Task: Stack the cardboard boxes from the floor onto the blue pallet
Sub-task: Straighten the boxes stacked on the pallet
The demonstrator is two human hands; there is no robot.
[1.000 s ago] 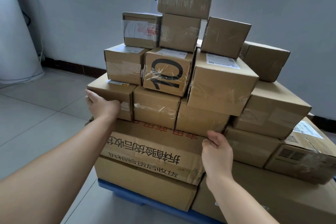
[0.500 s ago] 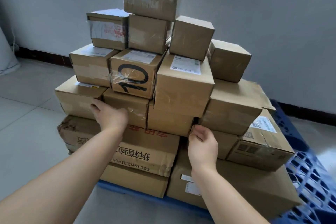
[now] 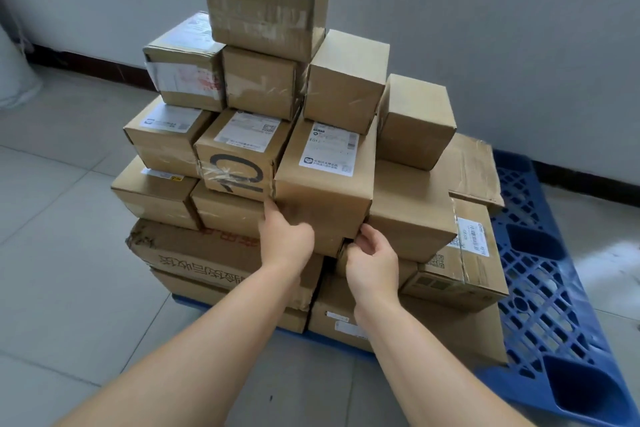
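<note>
Both hands have slid inward from the pile's edges: the left hand (image 3: 285, 239) lies flat and open against the labelled box (image 3: 325, 191), the right hand (image 3: 372, 262) curls loosely at its lower corner, apparently squaring up cardboard boxes already stacked on the blue pallet (image 3: 540, 274).

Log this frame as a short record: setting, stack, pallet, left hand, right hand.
setting: tiled floor by a pale wall
stack: cardboard boxes piled in a rough pyramid, one box on top
pallet: blue pallet, right part bare
left hand: left hand flat on the labelled middle box's front
right hand: right hand curled under that box's lower right corner
</note>
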